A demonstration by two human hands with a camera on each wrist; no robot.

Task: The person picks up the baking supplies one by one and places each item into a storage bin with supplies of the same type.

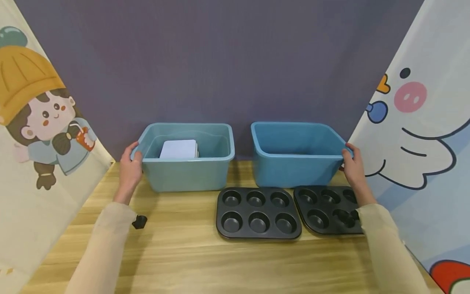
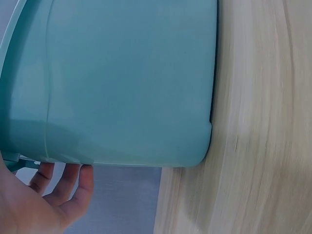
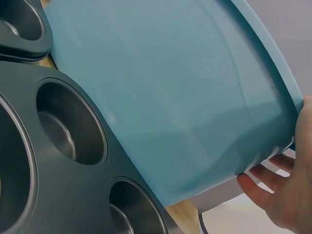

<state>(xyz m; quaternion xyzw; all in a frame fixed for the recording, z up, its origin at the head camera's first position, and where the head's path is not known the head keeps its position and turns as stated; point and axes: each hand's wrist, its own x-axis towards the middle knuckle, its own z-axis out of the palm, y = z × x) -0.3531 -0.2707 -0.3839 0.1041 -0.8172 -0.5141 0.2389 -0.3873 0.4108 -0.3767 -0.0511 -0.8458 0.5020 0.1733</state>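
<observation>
at the left, the left hand (image 1: 131,173) grips the green bin (image 1: 185,175) by its left end: thumb over the near left corner of the rim, fingers curled against the outside, with gaps between the three that the left wrist view shows. the bin stands upright on the table (image 1: 180,261); it looks like moulded plastic, so probably light and fairly stiff, its smooth walls apt to slip. the rim seems the best hold. the white stack (image 1: 178,149) inside, toward the left, likely adds some weight and may slide if the bin tips.

next, on the near side, lies the left tray (image 1: 258,214), dark, probably stiff metal, best taken by its flat edge. the blue bin (image 1: 293,171) stands upright beyond, right of the green bin and apart from it; it should handle alike. the right tray (image 1: 327,210) lies close along its near side, so a pull nearward could bump it. the right hand (image 1: 353,169) pinches the blue bin's right end, thumb on the rim, fingers bent against the outside and slightly apart.
</observation>
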